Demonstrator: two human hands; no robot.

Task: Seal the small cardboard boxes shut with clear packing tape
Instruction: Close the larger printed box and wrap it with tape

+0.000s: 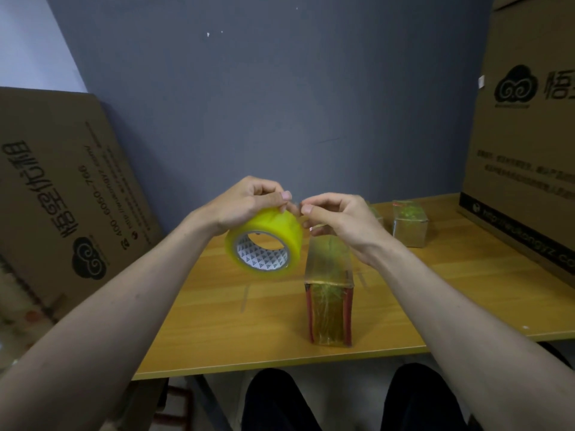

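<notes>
We are holding the tape roll (264,244) in the air just left of the standing small box (329,290), our left hand (249,203) closing its grip around the roll, our right hand (334,214) pinching at the tape end; we are advising to peel slowly and straight toward the box top

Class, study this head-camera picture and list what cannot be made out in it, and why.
- Loose tape end beside the yellowish roll of clear packing tape: too thin, hidden by the right hand.
- Small taped cardboard box behind that hand: mostly hidden.
- Large brown printed carton: cut off by the right edge.
</notes>
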